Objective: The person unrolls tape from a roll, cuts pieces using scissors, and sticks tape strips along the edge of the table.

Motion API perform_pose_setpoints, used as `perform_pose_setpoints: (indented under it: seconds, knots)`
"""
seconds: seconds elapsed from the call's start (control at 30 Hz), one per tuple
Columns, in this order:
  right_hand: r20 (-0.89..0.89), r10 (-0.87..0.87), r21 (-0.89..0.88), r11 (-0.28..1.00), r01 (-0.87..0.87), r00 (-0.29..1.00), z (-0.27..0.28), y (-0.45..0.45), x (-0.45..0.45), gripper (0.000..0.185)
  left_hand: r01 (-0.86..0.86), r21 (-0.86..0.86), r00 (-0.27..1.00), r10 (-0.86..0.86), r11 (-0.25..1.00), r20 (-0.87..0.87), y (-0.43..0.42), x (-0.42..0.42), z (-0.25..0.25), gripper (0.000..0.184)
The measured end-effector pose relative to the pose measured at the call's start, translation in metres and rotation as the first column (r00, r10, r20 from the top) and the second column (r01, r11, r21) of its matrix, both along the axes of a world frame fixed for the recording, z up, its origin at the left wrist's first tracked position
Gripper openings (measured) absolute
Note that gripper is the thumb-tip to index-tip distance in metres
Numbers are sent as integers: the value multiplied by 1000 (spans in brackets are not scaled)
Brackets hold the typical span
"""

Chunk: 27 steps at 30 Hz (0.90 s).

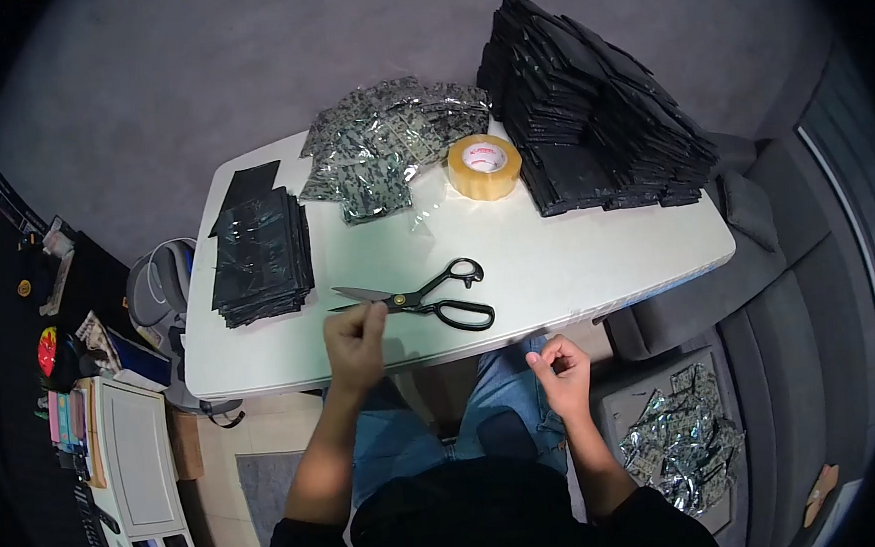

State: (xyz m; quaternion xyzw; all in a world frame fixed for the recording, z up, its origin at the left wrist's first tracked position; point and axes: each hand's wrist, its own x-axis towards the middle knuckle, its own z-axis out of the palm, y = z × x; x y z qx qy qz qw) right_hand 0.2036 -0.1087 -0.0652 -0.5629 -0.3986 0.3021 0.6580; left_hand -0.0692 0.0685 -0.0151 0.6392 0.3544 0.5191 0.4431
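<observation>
My left hand (pixel 355 347) is curled into a loose fist at the front edge of the white table (pixel 547 267), close to the scissors' blades. Large black-handled scissors (pixel 409 299) lie there with blades parted, pointing left. Above my lap, to the right, my right hand (pixel 564 374) has its fingers curled in and thumb against them. Nothing shows in either hand. Behind the scissors stands a roll of clear yellowish tape (pixel 484 167). Camouflage-patterned packets in clear plastic (pixel 375 157) are heaped beside it.
A stack of black plastic packages (pixel 261 254) lies at the table's left. A tall, leaning pile of black packages (pixel 598 113) stands at the back right. More camouflage packets (pixel 683 439) lie low on the right, by a grey sofa (pixel 785 383). A white cabinet (pixel 138 452) is at left.
</observation>
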Motion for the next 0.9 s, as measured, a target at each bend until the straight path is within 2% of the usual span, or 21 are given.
perform_pose_setpoints:
  seconds: [0.1, 0.17, 0.27, 0.37, 0.47, 0.5, 0.6, 0.63, 0.73, 0.77, 0.87, 0.9]
  knots:
    - [98, 136, 31, 990, -140, 986, 33, 20, -6, 23, -136, 89, 973, 150, 987, -174, 33, 13, 37, 44]
    - [168, 190, 17, 981, -195, 967, 62, 42, -13, 21, -201, 49, 926, 206, 978, -315, 54, 32, 51, 35]
    - [278, 241, 41, 964, -262, 930, 94, 71, -18, 16, -197, 397, 766, 394, 896, -508, 89, 56, 19, 33]
    - [331, 272, 66, 949, -309, 904, 123, 89, -28, 15, -173, 390, 697, 392, 905, -600, 103, 69, 1, 39]
    - [376, 261, 97, 943, -318, 889, 121, 115, -34, 15, -68, 78, 831, 99, 995, -548, 113, 69, 5, 38]
    - [392, 296, 67, 935, -348, 871, 121, 121, -33, 13, -6, 79, 866, 45, 997, -498, 114, 64, 10, 31]
    - [409, 245, 55, 955, -292, 879, 105, 149, -32, 15, 34, 83, 925, 0, 996, -379, 107, 42, 19, 22]
    - [470, 229, 31, 961, -275, 852, 104, 158, -32, 22, 69, -33, 941, -76, 997, -330, 101, 33, 26, 19]
    - [657, 94, 155, 954, -255, 748, 108, 193, -39, 29, 41, -35, 960, -49, 999, -274, 97, 19, 23, 20]
    - [711, 127, 135, 940, -312, 691, 110, 203, -40, 36, 47, 88, 936, -14, 995, -351, 98, 16, 23, 20]
    - [831, 101, 180, 881, -437, 547, 111, 230, -49, 38, 44, 172, 915, 30, 984, -403, 89, 15, 32, 19]
    - [854, 146, 137, 863, -487, 500, 110, 237, -50, 42, 39, 168, 915, 32, 985, -403, 86, 16, 36, 17]
